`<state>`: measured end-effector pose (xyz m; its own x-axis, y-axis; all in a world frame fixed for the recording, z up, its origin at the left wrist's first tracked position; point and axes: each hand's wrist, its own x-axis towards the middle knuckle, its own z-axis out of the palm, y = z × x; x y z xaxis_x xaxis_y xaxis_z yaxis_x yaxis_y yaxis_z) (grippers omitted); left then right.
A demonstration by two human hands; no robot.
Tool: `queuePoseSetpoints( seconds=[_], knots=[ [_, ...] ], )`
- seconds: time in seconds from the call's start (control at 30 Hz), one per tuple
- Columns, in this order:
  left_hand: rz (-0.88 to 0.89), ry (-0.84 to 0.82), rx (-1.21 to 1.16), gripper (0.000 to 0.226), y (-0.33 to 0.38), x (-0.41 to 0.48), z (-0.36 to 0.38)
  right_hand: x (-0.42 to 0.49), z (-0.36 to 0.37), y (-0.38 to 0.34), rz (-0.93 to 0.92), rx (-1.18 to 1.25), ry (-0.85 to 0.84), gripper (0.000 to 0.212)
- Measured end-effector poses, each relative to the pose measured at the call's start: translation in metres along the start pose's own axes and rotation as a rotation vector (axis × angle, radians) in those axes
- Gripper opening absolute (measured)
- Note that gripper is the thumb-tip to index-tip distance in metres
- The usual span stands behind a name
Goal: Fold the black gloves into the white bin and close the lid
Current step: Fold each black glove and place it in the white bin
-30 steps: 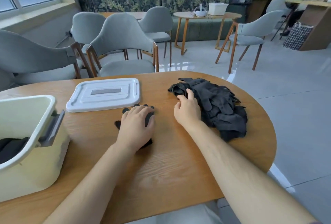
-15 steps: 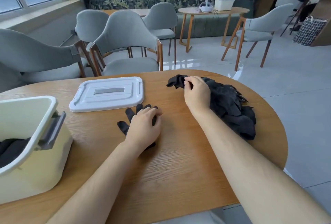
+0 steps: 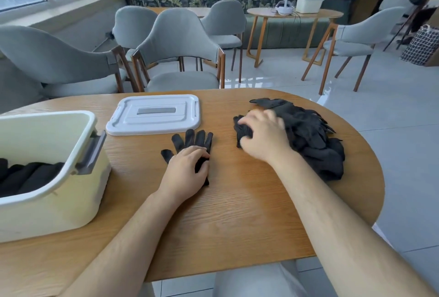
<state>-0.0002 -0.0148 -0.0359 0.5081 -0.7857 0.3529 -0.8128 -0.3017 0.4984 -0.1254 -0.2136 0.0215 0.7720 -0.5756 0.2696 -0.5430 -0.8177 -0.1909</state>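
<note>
Right hand (image 3: 263, 137) has quit pile's far edge and now grips second glove (image 3: 242, 130), dragging it clear of glove pile (image 3: 316, 140). Left hand (image 3: 187, 170) has slid back, fingers relaxed, pinning flat glove (image 3: 192, 140) to table (image 3: 237, 213). Judged: pairing underway. White bin (image 3: 47, 208) part-filled, lid (image 3: 154, 113) off, lying beside it.

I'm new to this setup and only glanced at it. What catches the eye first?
The heap of black gloves on the right of the table, with the right hand gripping a bunched glove at its left edge. Mid-table, the left hand rests on a flat glove; the white bin stands open at left, its lid lying beyond the flat glove.
</note>
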Motion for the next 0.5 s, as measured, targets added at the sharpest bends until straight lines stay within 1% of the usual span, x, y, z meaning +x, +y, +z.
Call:
queuePoseSetpoints(
  seconds=[0.03, 0.07, 0.1, 0.17, 0.23, 0.4, 0.5],
  knots=[
    [0.001, -0.002, 0.001, 0.020, 0.001, -0.001, -0.001, -0.003, 0.008, -0.003, -0.036, -0.011, -0.100, 0.051],
    [0.000, -0.006, -0.001, 0.021, 0.001, -0.002, -0.002, -0.005, 0.017, -0.003, -0.042, -0.024, -0.146, 0.048],
    [-0.003, -0.007, -0.005, 0.021, 0.000, -0.004, -0.002, -0.005, 0.024, -0.002, -0.037, -0.027, -0.126, 0.041],
    [-0.011, -0.007, -0.015, 0.021, -0.001, -0.008, -0.003, -0.003, 0.034, 0.002, -0.019, -0.018, -0.019, 0.030],
    [-0.019, -0.007, -0.025, 0.021, -0.003, -0.012, -0.004, -0.002, 0.037, 0.003, 0.012, 0.045, 0.051, 0.033],
    [-0.037, -0.001, -0.037, 0.020, -0.004, -0.013, -0.003, 0.015, 0.020, 0.010, 0.203, 0.379, 0.296, 0.030],
    [-0.040, -0.009, -0.033, 0.020, -0.003, -0.013, -0.003, 0.033, -0.006, 0.014, 0.319, 0.596, 0.299, 0.027]
  ],
)
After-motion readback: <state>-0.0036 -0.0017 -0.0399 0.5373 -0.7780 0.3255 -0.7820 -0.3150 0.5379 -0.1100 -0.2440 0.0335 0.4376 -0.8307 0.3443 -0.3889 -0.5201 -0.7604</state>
